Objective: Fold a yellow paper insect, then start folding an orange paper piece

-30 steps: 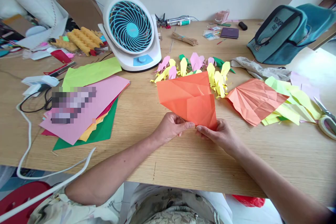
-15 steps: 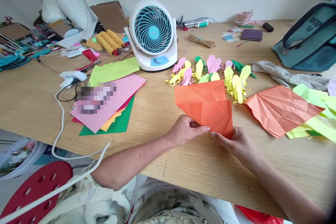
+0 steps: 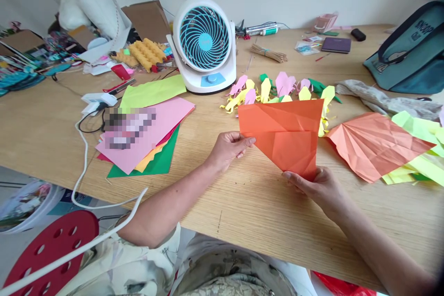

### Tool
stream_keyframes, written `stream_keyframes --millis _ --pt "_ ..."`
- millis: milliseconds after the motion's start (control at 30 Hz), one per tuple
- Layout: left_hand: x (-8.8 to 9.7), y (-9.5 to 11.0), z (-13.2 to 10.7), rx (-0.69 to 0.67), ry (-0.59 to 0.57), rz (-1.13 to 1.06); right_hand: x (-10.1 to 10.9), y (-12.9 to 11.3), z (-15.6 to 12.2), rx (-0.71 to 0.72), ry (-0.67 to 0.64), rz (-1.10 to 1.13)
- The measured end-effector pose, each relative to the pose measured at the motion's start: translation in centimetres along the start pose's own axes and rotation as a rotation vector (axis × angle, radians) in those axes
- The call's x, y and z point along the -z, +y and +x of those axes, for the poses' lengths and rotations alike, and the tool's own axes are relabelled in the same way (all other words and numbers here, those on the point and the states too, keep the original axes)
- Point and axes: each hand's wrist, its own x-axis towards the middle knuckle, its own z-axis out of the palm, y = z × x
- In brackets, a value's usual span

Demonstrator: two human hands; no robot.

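An orange sheet of folded paper (image 3: 280, 134) is held up above the wooden table between my two hands, with crease lines across it. My left hand (image 3: 231, 150) pinches its left edge between thumb and fingers. At the lower right corner, my right hand (image 3: 312, 185) grips the paper, thumb in front and fingers partly hidden behind. Right of it lies a second orange sheet (image 3: 374, 145) with fanned creases. Behind the held paper are several small folded paper pieces (image 3: 285, 84) in pink, yellow and green, partly covered by it.
A white fan (image 3: 205, 41) stands at the back centre. Stacked coloured sheets (image 3: 169, 113) lie on the left beside a white cable (image 3: 81, 166). Light green and yellow papers (image 3: 426, 148), a grey cloth (image 3: 388, 97) and a teal bag (image 3: 409, 55) are at the right.
My left hand has moved from the paper's bottom edge up and left to its left edge. The orange paper has opened out wider and shifted slightly right and up.
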Motion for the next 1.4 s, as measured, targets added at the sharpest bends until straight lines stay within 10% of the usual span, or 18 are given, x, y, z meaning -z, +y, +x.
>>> stream_keyframes --millis 833,1067,1400 --pt "2.0 0.7 1.5 -0.096 0.099 -0.106 1.9 -1.2 -0.4 0.021 -0.216 -0.049" --pt "2.3 0.9 1.6 -0.019 0.067 -0.23 3.9 -0.1 -0.7 -0.036 -0.477 -0.086" --pt "0.4 0.0 0.0 0.238 -0.086 -0.254 4.1 -0.5 0.0 0.109 -0.19 0.267"
